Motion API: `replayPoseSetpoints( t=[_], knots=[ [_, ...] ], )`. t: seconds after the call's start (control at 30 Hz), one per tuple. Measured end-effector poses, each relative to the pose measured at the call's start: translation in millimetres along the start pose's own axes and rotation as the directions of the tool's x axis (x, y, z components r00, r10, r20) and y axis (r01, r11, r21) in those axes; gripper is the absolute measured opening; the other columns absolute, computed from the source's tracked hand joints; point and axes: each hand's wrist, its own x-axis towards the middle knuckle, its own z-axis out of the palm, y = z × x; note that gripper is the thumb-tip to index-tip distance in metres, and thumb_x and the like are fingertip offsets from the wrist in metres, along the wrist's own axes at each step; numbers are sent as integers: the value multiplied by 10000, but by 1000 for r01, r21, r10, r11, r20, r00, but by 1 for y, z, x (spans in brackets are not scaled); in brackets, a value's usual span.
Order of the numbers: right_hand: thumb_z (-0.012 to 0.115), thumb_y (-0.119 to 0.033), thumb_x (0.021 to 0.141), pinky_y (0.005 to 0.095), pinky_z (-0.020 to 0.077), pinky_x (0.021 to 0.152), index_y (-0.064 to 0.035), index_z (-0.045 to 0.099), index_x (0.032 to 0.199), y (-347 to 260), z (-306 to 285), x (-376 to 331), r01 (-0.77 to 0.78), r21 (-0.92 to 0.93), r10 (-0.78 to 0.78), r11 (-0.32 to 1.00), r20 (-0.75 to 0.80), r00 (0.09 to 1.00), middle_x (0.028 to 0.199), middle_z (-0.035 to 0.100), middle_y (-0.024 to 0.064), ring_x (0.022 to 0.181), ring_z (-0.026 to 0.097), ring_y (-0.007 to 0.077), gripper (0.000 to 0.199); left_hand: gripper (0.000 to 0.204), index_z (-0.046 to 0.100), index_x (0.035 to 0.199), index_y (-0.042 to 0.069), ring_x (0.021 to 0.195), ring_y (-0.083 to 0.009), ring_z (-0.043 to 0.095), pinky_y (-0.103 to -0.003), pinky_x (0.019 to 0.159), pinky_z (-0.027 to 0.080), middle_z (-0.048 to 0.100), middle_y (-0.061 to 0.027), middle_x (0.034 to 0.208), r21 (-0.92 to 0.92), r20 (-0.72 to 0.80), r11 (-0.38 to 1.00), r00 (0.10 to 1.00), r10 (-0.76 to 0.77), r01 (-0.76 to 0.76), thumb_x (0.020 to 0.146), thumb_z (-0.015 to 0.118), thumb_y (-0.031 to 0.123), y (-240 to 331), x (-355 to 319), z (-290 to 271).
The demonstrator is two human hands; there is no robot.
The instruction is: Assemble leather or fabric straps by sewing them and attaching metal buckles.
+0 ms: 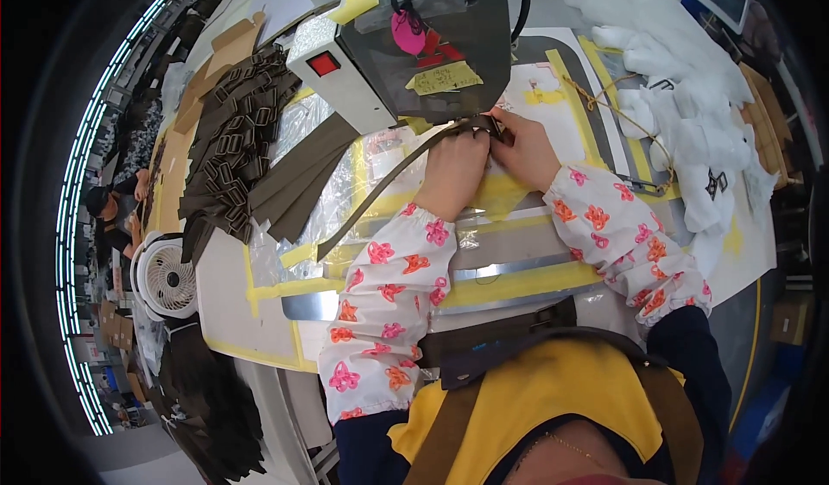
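Observation:
Both my hands meet at the working area under the grey sewing machine head [432,62]. My left hand [458,170] is closed on a dark olive webbing strap [380,193], whose loose tail trails down to the left across the taped work surface. My right hand [525,150] pinches the far end of the same strap, close beside the left fingers. A small dark piece shows at that end, but the fingers partly cover it. The needle area is hidden behind the machine head.
Left of the machine lie flat olive webbing strips [302,178] and a heap of straps with buckles [237,131]. A white fan [164,276] stands at the table's left edge. White sheeting [682,79] and scissors [643,184] lie right. Another person [112,213] works far left.

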Motion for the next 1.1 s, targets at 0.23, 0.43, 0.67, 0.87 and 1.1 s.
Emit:
replayPoseSetpoints(
  t=[0.23, 0.43, 0.67, 0.87, 1.1],
  knots=[
    [571, 4, 705, 282, 452, 581, -78, 570, 1096, 2, 4, 2, -61, 78, 59, 995, 29, 998, 703, 580, 118, 581, 537, 167, 399, 268, 554, 1015, 4, 834, -355, 569, -410, 699, 463, 596, -151, 936, -398, 68, 914, 991, 114, -78, 748, 550, 14, -29, -11, 1],
    [583, 14, 692, 261, 454, 595, -80, 581, 1087, 0, -1, 3, -132, 67, 129, 989, 59, 990, 709, 579, 79, 597, 520, 145, 406, 307, 542, 1092, 29, 904, -293, 559, -347, 791, 448, 582, -121, 988, -346, 15, 920, 980, 198, -181, 795, 476, 66, -27, -22, 4],
    [592, 13, 677, 255, 462, 598, -54, 580, 1079, 8, -1, 4, -134, 144, 131, 980, 36, 991, 742, 591, 75, 603, 522, 142, 408, 301, 552, 1093, 53, 893, -241, 567, -313, 775, 452, 564, -77, 1050, 34, -109, 930, 924, 366, -365, 806, 487, 118, -32, -18, 3],
    [566, 48, 690, 209, 404, 551, -22, 555, 1076, 12, 1, 2, -40, 138, 43, 990, -18, 999, 722, 550, 16, 593, 463, 65, 393, 268, 577, 1050, 56, 973, -254, 513, -338, 828, 418, 562, -66, 1045, 104, -139, 922, 912, 386, -374, 799, 529, 138, -29, -19, -1],
    [547, 57, 684, 207, 419, 583, -17, 548, 1091, 12, -1, 2, -67, 122, 68, 990, -2, 998, 758, 555, 16, 609, 457, 69, 413, 177, 588, 946, 75, 865, -280, 527, -367, 791, 416, 581, -98, 874, 11, -116, 948, 942, 316, -317, 791, 564, 158, -22, -12, -9]
  ],
)
